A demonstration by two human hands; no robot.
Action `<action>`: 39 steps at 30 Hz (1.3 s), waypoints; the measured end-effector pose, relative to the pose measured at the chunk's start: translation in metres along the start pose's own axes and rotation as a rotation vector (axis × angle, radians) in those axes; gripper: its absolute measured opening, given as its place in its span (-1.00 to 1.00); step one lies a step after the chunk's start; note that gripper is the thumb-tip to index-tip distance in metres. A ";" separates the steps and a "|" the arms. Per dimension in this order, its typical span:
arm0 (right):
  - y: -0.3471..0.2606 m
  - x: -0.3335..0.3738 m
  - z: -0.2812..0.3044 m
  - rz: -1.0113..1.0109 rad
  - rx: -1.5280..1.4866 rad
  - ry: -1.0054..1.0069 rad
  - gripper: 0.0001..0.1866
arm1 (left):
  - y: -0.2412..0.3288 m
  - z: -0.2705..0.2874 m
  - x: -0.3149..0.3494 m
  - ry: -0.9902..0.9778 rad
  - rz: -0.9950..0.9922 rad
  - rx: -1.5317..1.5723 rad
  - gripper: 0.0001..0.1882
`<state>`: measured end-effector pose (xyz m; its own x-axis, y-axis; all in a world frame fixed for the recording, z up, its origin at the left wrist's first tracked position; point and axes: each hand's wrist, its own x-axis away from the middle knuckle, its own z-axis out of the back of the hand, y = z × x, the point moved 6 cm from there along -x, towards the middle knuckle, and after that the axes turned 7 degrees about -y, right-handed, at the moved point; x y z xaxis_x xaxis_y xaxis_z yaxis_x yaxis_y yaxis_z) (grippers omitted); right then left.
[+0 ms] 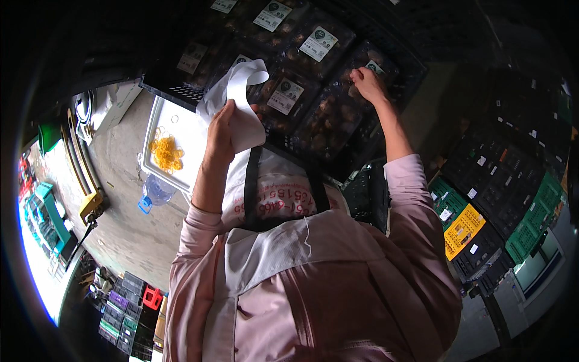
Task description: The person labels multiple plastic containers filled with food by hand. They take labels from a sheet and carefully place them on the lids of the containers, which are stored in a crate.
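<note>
1. Gripping a white paper strip (pixel 248 128), the left hand (pixel 224 130) is curling closed.
2. The labelled pack (pixel 365 58) is lying at two o'clock from it; its long axis is staying unclear.
3. The right hand (pixel 369 84), nearer, is bunching its fingers over that pack; whether it is pinching anything, I cannot tell.
4. A white tray (pixel 192 143) with yellow rubber bands (pixel 166 152) is sitting between eight and nine o'clock from the left hand; a black crate (pixel 175 90) is holding the packs.
5. Stacked crates (pixel 464 231) are standing at five o'clock from the right hand.

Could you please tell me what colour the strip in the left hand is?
The strip is white, best seen in the head view.
</note>
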<state>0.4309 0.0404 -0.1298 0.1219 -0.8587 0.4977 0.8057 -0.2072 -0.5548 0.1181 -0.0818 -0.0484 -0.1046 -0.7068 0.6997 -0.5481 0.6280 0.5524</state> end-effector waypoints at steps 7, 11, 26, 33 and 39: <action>-0.177 0.130 -0.056 0.679 -0.573 -0.464 -0.57 | 0.042 -0.049 0.034 -0.020 -0.247 -0.116 -0.61; -0.194 0.153 -0.070 0.551 -0.677 -0.312 -0.75 | 0.042 -0.049 0.035 -0.016 -0.262 -0.411 -0.58; -0.147 0.150 -0.012 0.278 -0.425 0.193 -0.75 | -0.008 -0.063 0.067 -0.641 -0.131 -0.391 -0.71; -0.199 0.204 0.014 0.863 -0.061 0.561 -0.77 | -0.002 -0.065 0.076 -0.552 -0.097 -0.520 -0.73; -0.209 0.200 0.002 0.866 0.046 0.535 -0.76 | 0.003 -0.073 0.085 -0.516 -0.324 -0.678 -0.82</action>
<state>0.2879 -0.0870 0.0871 0.4079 -0.8042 -0.4322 0.5862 0.5936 -0.5513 0.1681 -0.1159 0.0455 -0.4787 -0.8373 0.2642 -0.0268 0.3147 0.9488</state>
